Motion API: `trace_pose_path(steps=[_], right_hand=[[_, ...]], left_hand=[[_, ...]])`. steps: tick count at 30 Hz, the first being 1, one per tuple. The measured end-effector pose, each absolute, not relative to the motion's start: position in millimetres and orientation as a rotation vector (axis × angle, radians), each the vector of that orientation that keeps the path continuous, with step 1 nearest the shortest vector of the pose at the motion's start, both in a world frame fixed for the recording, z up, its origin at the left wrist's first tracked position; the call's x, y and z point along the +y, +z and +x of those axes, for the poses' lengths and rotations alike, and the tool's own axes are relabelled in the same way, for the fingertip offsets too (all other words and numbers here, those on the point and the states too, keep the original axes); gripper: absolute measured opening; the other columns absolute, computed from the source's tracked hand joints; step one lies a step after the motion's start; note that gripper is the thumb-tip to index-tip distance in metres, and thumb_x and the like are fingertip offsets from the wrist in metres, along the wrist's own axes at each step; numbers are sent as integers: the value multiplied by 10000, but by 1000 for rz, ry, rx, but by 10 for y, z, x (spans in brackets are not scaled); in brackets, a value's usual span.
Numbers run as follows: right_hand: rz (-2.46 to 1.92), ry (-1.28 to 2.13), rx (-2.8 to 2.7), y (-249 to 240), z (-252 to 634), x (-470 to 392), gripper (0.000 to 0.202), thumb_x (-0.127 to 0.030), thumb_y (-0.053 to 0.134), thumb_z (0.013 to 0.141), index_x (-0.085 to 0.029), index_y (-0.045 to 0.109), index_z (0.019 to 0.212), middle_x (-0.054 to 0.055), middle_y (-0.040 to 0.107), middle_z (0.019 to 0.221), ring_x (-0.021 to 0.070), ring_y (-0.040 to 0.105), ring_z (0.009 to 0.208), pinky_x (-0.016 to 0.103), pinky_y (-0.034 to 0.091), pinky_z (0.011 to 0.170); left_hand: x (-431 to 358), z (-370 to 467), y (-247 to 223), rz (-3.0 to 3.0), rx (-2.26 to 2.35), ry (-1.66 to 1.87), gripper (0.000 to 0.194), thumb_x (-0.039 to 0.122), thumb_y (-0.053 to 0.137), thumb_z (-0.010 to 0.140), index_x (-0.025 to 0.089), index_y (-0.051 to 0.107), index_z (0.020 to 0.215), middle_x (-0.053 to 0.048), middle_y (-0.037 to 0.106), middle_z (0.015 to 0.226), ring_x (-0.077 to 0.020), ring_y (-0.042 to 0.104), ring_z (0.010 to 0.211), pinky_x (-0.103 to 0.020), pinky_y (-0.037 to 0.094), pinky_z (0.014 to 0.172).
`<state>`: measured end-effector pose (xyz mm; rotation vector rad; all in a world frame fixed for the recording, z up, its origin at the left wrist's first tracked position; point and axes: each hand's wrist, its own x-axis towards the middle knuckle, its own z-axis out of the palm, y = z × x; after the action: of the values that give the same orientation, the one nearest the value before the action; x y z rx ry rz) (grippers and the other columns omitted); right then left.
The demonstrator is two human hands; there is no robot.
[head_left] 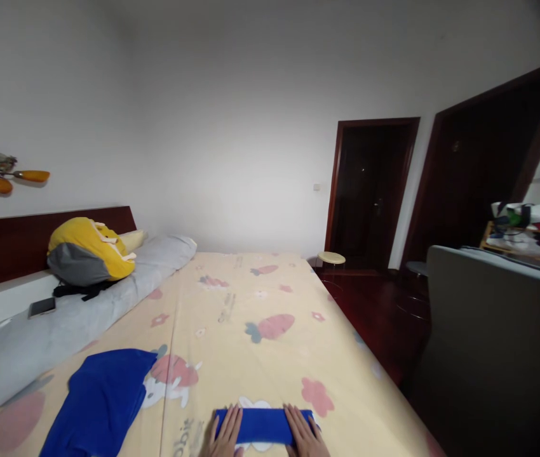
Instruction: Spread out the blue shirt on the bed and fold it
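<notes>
A small blue cloth (265,424), folded into a narrow strip, lies on the bed sheet (251,298) near the bottom edge of the view. My left hand (225,435) rests flat on the strip's left end, fingers together and pointing away from me. My right hand (304,435) lies flat on its right end in the same way. Neither hand grips the cloth; both press on it from above. A larger, loosely bunched blue cloth (101,400) sits on the sheet to the left, apart from both hands.
The yellow sheet has pink carrot and flower prints. A grey pillow (60,317) runs along the dark headboard, bearing a yellow-grey plush (86,251) and a phone (42,307). A grey chair back (493,343), a cluttered table (532,238), a round stool (331,258) and dark doors (370,190) stand right.
</notes>
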<state>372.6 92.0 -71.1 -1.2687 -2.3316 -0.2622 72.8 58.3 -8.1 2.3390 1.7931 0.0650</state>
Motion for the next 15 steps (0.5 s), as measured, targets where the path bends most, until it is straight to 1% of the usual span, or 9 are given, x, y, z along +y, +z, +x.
trace_pose_path(steps=[2, 4, 7, 9, 11, 12, 14, 15], right_hand=[[-1336, -184, -2321, -714, 3865, 903, 818, -302, 476, 838, -346, -55, 1457, 12, 420, 1473, 274, 508, 1289, 452, 481, 1004], [-1426, -70, -2317, -709, 3958, 894, 766, -281, 453, 838, -371, 15, 1459, 7, 389, 1491, 286, 467, 1322, 501, 451, 1037], [-1560, 126, -2315, -595, 3988, 884, 718, -226, 435, 795, -378, 211, 1461, 4, 363, 1506, 296, 409, 1363, 557, 397, 1077], [-1618, 231, -2327, -400, 3942, 867, 714, -201, 442, 753, -350, 327, 1442, 23, 378, 1504, 306, 399, 1370, 587, 360, 1093], [-1633, 298, -2366, -112, 3867, 841, 677, -209, 473, 727, -300, 438, 1397, 73, 446, 1473, 329, 438, 1345, 618, 325, 1098], [-1635, 302, -2385, 54, 3829, 828, 627, -208, 488, 718, -274, 511, 1341, 102, 519, 1423, 337, 490, 1303, 620, 318, 1095], [-1656, 255, -2392, 399, 3767, 812, 479, -163, 508, 687, -225, 649, 1141, 136, 684, 1222, 328, 616, 1144, 584, 349, 1062], [-1674, 218, -2375, 569, 3747, 815, 406, -132, 508, 668, -206, 681, 1028, 137, 733, 1097, 313, 658, 1045, 547, 387, 1020]], left_hand=[[546, 626, -57, 2322, 1857, 44, 814, 170, 435, 755, 348, -20, 1407, 70, 101, 1551, -246, 144, 1458, -558, 188, 1209], [523, 574, -43, 2289, 1914, 3, 818, 160, 437, 741, 343, 2, 1408, 55, 125, 1553, -259, 149, 1455, -581, 191, 1195], [519, 571, -32, 2269, 1940, -20, 845, 139, 440, 704, 342, 47, 1423, 37, 152, 1555, -266, 164, 1450, -598, 196, 1179], [530, 596, -22, 2266, 1947, -32, 867, 127, 442, 677, 344, 81, 1435, 23, 177, 1553, -272, 187, 1446, -608, 223, 1162], [547, 615, -4, 2258, 1979, -42, 864, 102, 423, 669, 339, 128, 1446, 14, 209, 1552, -264, 212, 1443, -598, 246, 1155], [556, 616, 8, 2248, 2006, -47, 858, 80, 404, 667, 335, 158, 1448, 12, 227, 1552, -252, 227, 1442, -584, 253, 1159], [574, 592, 26, 2231, 2039, -61, 853, 30, 366, 661, 333, 228, 1446, 17, 272, 1547, -221, 265, 1437, -539, 269, 1169], [582, 570, 30, 2231, 2042, -61, 854, 8, 350, 657, 337, 265, 1441, 20, 303, 1540, -207, 290, 1430, -515, 280, 1171]])
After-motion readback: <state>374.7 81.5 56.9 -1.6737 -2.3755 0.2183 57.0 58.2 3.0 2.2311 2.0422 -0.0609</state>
